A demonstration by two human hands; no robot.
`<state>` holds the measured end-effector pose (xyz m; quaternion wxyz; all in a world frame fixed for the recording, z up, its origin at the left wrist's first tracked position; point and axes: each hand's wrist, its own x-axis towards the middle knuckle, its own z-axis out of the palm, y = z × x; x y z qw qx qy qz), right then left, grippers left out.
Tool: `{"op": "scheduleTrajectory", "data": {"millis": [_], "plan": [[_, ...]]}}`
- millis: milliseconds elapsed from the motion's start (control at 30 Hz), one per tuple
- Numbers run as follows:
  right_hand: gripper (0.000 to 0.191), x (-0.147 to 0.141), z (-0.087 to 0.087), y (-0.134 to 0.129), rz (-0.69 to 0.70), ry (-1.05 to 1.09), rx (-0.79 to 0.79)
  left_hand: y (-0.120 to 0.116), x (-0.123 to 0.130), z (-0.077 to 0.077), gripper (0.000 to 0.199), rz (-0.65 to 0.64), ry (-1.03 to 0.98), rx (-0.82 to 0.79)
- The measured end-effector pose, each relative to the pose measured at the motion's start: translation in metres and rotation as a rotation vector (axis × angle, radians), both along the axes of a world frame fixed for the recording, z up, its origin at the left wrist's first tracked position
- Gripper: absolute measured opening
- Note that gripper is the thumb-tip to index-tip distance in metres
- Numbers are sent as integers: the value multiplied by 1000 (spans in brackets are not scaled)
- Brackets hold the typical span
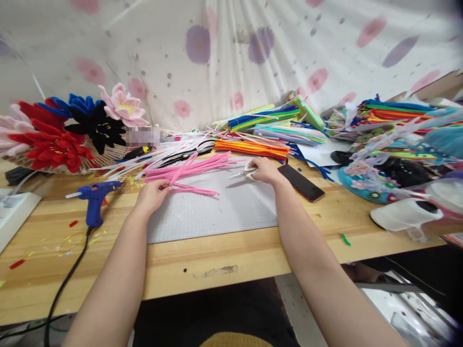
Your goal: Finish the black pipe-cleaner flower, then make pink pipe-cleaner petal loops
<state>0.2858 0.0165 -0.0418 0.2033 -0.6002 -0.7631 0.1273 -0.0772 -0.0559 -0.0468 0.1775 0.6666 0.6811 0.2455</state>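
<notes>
My left hand [155, 194] is closed on several pink pipe cleaners [197, 190] at the left part of a grey cutting mat [217, 214]. One held strip slants up over a bundle of pink pipe cleaners [213, 162] lying along the mat's back edge. Over the mat's back right corner, my right hand [263, 171] has its fingers around the handles of a pair of scissors [247, 172]. The blades point left, apart from the pink strips.
A blue glue gun [94, 200] with a black cord stands at left. Fabric flowers [60, 144] fill the back left. Coloured pipe cleaner bundles [253, 148] line the back. Right of the mat lie a phone [302, 183] and a white container [405, 213].
</notes>
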Motion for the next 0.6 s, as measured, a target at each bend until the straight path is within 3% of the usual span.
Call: {"op": "scheduleTrajectory", "data": {"millis": [133,300,433,600], "plan": [[24,-7,12,-7,158,699,-170,-1,4,1,31,45,64,17],[28,-40,4,-13,394,1355,-566,-2,8,1,28,40,95,19],[41,-64,-8,-14,465,1479,-793,-2,9,-1,28,62,109,33],[69,-82,-12,-20,563,1284,-1091,-1,6,-4,28,75,104,42]]}}
